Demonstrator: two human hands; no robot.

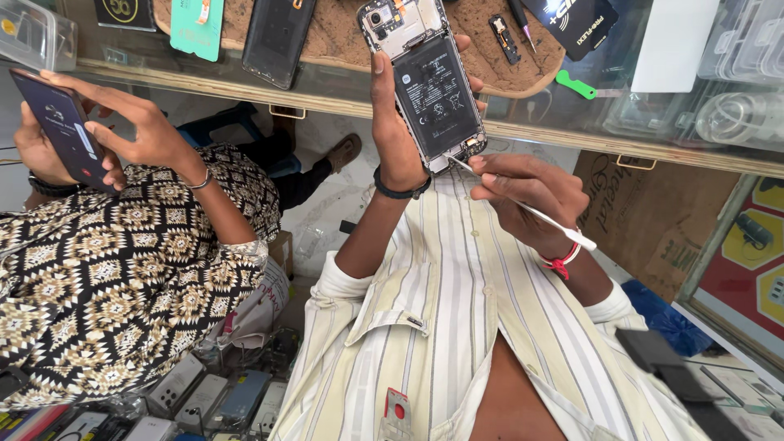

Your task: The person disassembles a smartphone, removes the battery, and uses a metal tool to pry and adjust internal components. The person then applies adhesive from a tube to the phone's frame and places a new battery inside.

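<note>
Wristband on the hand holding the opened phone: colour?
Black wristband, clearest in the head view.

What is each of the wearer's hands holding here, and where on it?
The left hand grips the opened phone along its side edges, near the bottom. The right hand pinches a thin white tool near its tip, against the phone's bottom edge.

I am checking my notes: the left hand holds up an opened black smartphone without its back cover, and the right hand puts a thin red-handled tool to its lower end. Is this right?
Not quite: the thin tool has a white handle, not red, as the head view shows. The rest holds: the left hand holds the opened black smartphone, and the right hand holds the tool to its lower end.
</note>
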